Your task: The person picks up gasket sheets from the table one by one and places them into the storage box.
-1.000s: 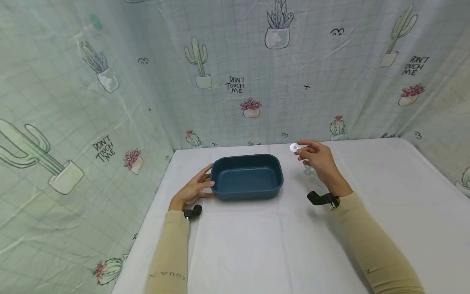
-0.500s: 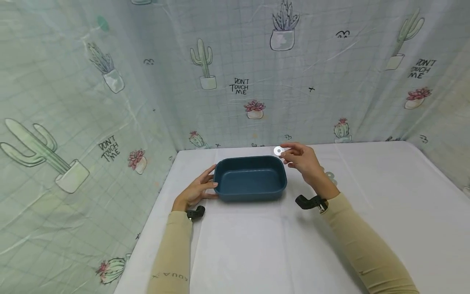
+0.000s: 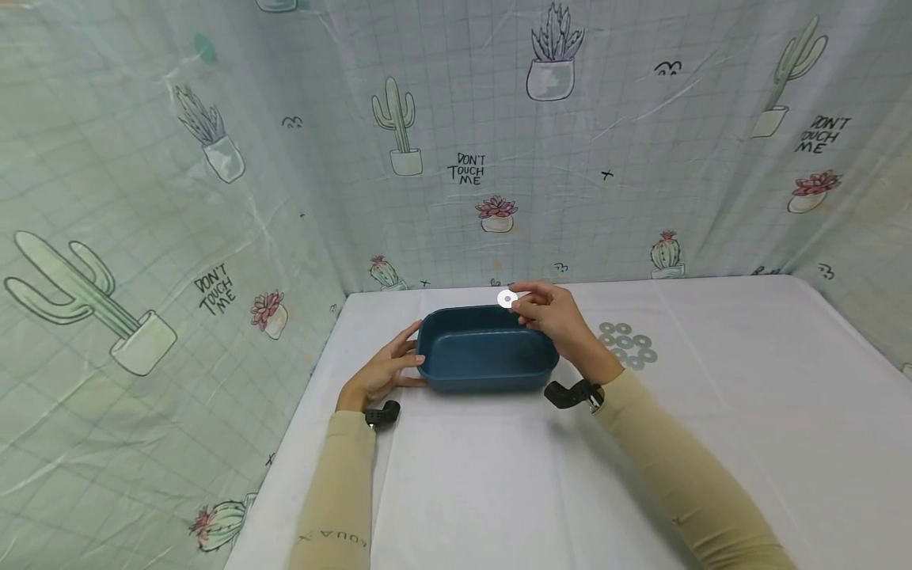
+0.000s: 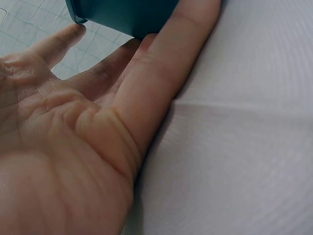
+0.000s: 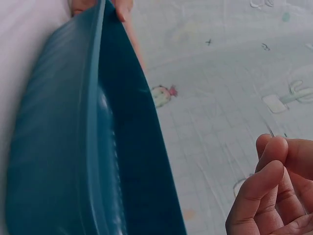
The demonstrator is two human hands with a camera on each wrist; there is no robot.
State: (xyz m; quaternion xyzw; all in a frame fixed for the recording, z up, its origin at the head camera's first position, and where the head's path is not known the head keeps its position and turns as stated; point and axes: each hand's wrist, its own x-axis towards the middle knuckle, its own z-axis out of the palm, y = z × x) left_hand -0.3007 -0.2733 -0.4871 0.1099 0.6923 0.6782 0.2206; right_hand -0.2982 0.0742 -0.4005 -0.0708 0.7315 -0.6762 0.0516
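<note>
On the white cloth stands an oblong dark blue tub (image 3: 488, 383), its inside bare. My left hand (image 3: 379, 374) rests against its left end with fingers spread and mostly straight; in the left wrist view its fingers (image 4: 161, 63) reach out to the tub's wall (image 4: 122, 17). Over the far rim, toward the right, my right hand (image 3: 554, 318) pinches a shiny flat washer (image 3: 507, 298) between thumb and fingertips. The right wrist view shows the washer (image 5: 272, 131) edge-on as a thin line, above the level of the tub's rim (image 5: 93, 107).
Several grey washers (image 3: 624, 342) lie in a loose cluster on the tablecloth, right of the tub and partly behind my right forearm. A cactus-print curtain (image 3: 456, 222) hangs behind the table and down its left side.
My right hand has carried the washer leftward, from right of the tub to above its far rim. More of the washer cluster now shows. My left hand stays against the tub.
</note>
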